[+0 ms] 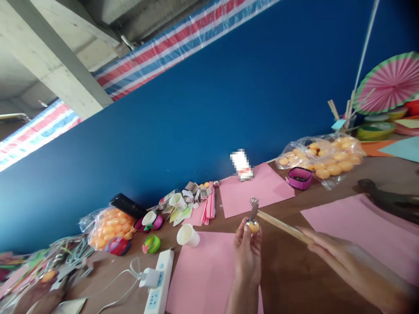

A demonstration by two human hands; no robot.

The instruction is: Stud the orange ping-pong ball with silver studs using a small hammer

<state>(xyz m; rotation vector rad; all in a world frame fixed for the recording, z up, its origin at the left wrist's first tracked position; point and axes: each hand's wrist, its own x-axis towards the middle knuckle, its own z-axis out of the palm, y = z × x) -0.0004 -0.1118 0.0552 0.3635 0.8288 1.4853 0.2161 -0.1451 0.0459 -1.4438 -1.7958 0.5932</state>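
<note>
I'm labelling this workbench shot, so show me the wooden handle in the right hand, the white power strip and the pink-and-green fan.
Wooden handle (283, 226): head view, middle of its bare length.
White power strip (159, 285): head view, upper socketed face.
Pink-and-green fan (391, 86): head view, pleated pink middle.

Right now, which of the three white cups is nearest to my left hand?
The cup at the corner of the pink sheet beside the power strip; the other two are farther from your left hand, nearer the blue wall.
</note>
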